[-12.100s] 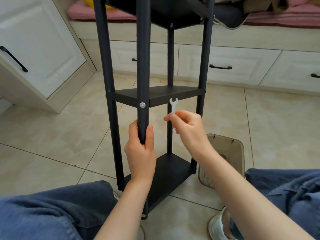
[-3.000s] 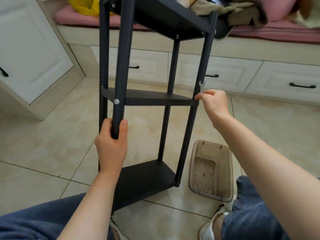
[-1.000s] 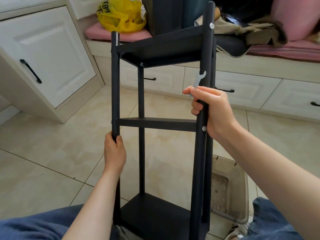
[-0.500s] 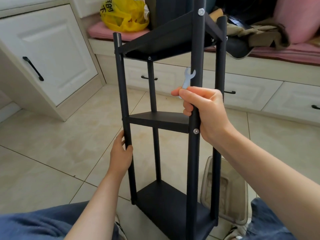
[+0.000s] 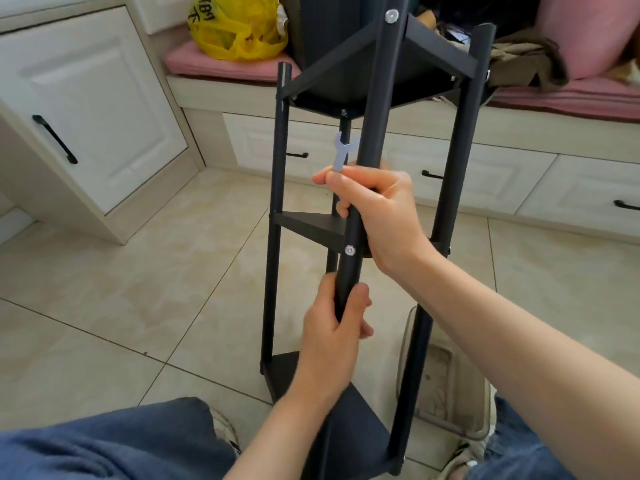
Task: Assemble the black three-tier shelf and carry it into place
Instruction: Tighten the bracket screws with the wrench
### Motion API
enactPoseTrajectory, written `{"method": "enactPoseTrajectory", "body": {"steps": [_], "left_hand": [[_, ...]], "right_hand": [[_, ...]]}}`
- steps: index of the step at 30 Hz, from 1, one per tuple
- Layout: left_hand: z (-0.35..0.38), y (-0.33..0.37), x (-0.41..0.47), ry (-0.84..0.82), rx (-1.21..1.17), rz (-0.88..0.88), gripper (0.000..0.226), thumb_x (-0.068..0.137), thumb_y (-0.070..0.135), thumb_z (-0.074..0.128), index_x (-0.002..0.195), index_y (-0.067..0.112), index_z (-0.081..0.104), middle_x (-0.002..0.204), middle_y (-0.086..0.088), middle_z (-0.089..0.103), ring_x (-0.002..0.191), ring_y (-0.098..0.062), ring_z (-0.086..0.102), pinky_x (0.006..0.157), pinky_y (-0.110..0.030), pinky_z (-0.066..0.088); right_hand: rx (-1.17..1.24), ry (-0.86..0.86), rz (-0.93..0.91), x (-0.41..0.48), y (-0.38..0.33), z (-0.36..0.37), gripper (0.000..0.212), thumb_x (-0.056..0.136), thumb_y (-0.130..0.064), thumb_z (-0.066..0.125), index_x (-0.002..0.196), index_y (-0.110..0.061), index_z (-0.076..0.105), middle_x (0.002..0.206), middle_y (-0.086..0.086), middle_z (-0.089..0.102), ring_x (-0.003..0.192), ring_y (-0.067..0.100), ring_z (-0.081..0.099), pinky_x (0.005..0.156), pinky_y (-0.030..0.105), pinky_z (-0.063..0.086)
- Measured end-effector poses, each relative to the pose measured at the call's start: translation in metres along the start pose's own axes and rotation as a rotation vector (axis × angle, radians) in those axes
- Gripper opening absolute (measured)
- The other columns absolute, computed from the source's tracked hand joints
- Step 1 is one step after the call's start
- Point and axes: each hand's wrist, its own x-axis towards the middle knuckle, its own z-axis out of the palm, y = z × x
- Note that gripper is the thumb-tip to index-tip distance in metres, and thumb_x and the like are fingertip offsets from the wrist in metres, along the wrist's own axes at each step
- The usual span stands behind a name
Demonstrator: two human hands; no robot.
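Turning the shelf (image 5: 346,233) by its near post.
We keep both grips closed: left hand (image 5: 332,327) low, right hand (image 5: 377,216) pinching the wrench (image 5: 343,150) too.

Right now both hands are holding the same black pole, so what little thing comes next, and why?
Probably put the wrench on the silver bolt. The right hand already pinches it just above that bolt on the near post, and the left hand steadies the post below.

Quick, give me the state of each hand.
Left hand: closed on the black metal shelf post.
Right hand: closed on that post, pinching a small silver wrench.
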Motion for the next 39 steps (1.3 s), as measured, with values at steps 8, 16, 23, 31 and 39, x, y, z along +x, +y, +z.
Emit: {"method": "enactPoseTrajectory", "body": {"steps": [8,16,23,31,39], "left_hand": [[-0.003,-0.012,-0.003,0.142,0.110,0.077,0.036,0.079,0.069,0.051,0.091,0.034,0.053,0.061,0.013,0.049,0.049,-0.008,0.045,0.045,-0.024,0.042],[-0.016,-0.018,0.008,0.210,0.189,0.142,0.018,0.090,0.061,0.054,0.095,0.045,0.054,0.064,0.016,0.053,0.051,-0.005,0.047,0.047,-0.022,0.042],[-0.015,-0.017,0.017,0.260,0.184,0.175,0.013,0.094,0.052,0.058,0.091,0.040,0.057,0.062,0.020,0.052,0.052,-0.003,0.047,0.046,-0.016,0.040],[-0.014,-0.026,0.028,0.332,0.205,0.250,0.049,0.094,0.062,0.038,0.105,0.020,0.061,0.071,0.019,0.059,0.060,-0.006,0.057,0.053,-0.013,0.041],[-0.011,-0.028,0.032,0.370,0.231,0.268,0.050,0.095,0.063,0.039,0.104,0.020,0.062,0.070,0.020,0.059,0.066,-0.004,0.061,0.055,-0.010,0.044]], "right_hand": [[-0.115,-0.033,-0.019,0.001,-0.004,0.002,0.015,0.094,-0.015,0.065,0.088,-0.018,0.078,0.066,-0.016,0.060,0.079,0.012,0.052,0.082,0.028,0.047],[-0.339,-0.122,0.048,0.009,-0.019,0.000,0.013,0.092,-0.022,0.067,0.092,-0.020,0.080,0.098,0.000,0.071,0.101,0.002,0.060,0.093,0.024,0.049],[-0.371,0.052,-0.013,-0.007,-0.011,-0.015,0.012,0.093,-0.021,0.067,0.094,-0.017,0.078,0.109,-0.008,0.066,0.103,0.000,0.060,0.089,0.017,0.051],[-0.616,0.375,-0.193,-0.073,0.044,-0.014,0.013,0.093,-0.015,0.069,0.092,-0.006,0.077,0.104,0.004,0.055,0.095,0.024,0.057,0.085,0.038,0.050],[-0.625,0.277,0.062,-0.084,0.062,-0.007,0.019,0.096,-0.026,0.063,0.094,-0.012,0.076,0.101,-0.006,0.052,0.082,0.005,0.053,0.068,0.016,0.045]]}}
